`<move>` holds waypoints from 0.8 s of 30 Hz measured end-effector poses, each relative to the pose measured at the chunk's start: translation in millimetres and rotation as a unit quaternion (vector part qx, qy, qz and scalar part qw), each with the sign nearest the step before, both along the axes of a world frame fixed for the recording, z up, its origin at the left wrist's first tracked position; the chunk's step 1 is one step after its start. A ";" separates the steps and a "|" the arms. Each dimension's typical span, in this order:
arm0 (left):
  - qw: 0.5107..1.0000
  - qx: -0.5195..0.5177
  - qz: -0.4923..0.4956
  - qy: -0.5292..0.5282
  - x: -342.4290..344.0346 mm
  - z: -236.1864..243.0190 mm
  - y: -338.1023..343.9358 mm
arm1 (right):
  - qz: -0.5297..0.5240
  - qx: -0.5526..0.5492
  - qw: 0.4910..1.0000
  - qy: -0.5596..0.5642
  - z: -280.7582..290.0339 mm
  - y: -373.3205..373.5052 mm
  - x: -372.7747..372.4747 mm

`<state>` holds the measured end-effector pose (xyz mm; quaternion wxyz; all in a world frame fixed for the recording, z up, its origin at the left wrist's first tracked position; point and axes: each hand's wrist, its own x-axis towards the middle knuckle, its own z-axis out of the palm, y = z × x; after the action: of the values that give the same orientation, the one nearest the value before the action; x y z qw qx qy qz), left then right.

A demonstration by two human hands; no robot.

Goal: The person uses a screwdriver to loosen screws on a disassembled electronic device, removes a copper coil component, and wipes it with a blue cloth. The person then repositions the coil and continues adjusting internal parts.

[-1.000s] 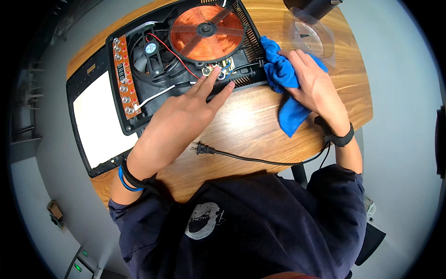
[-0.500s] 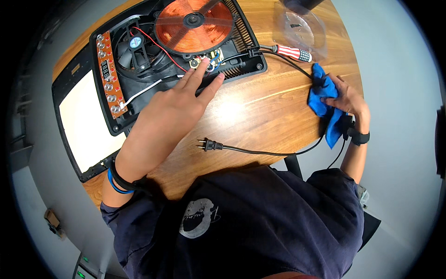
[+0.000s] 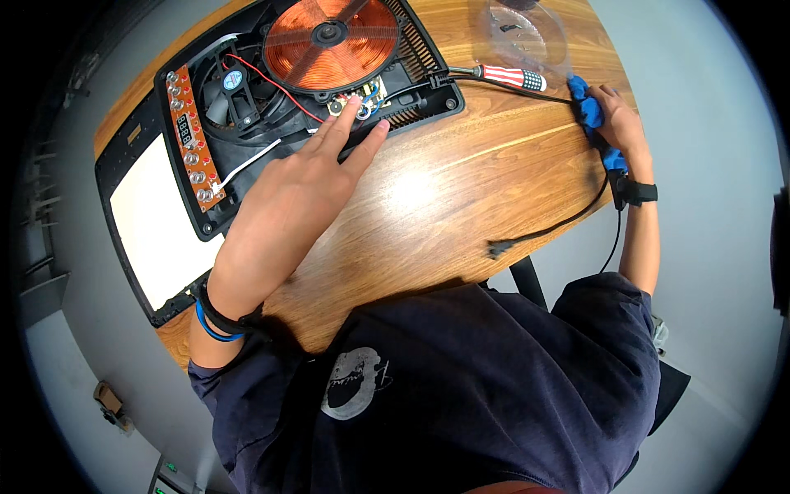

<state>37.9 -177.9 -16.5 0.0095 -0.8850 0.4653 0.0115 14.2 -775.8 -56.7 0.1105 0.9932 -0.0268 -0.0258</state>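
Cloth point(image 3: 587, 111), blue, is bunched in the curled right hand point(image 3: 623, 128) at the worktop point(image 3: 461, 189)'s right edge, black cord point(image 3: 566, 222) running into it. The left hand point(image 3: 288, 193), fingers spread, reaches over the opened appliance housing point(image 3: 451, 94), beside the copper coil point(image 3: 346, 64).

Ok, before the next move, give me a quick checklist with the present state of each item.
1. Right hand has the blue cloth: ok, bunched in its grasp at the table's right edge.
2. Plug out of any socket: ok, its end is free, though blurred.
3. Left hand clear of the circuit board: not ok, fingertips are at it; contact unclear.
4. Copper coil covered: not ok, it lies exposed.
5. Cloth fully around the power cord: cannot tell, the hand hides it.
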 end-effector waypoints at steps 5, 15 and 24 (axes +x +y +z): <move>1.000 -0.011 -0.006 -0.014 1.8 -2.4 -0.1 | -0.013 0.009 0.999 0.033 -10.5 -86.3 17.2; 0.999 -0.028 0.009 0.038 2.9 5.0 -6.4 | -0.037 0.003 0.998 -0.056 6.3 -82.9 -12.2; 0.995 -0.010 0.050 0.088 2.4 16.2 -12.6 | 0.103 0.163 0.981 -0.006 37.0 138.1 -57.3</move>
<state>40.4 -190.5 -0.3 -0.0413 -0.9030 0.4192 0.0849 -43.1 -637.6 -19.8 -0.0512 0.9954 0.0795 -0.0126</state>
